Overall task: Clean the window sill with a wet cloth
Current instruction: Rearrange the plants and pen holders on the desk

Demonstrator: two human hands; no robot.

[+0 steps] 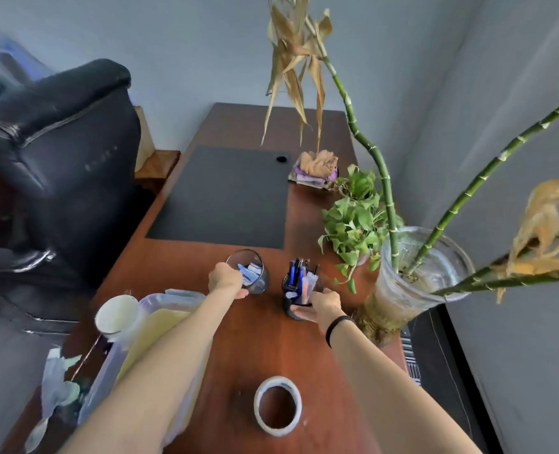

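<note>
A tape roll [277,406] lies close to us on the desk [248,339]. Our left hand [227,278] grips a glass [252,273], and our right hand [324,306] holds a pen pot [296,290] beside it. The cloth [319,163] sits far back on the desk, by a plant [353,221].

cup [253,273] l of pen holder [296,294], tape roll [276,431] nearer, plants [353,224] on r.

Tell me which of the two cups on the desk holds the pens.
The dark cup, gripped by the right hand. The clear glass cup in the left hand holds small blue and white bits instead.
</note>
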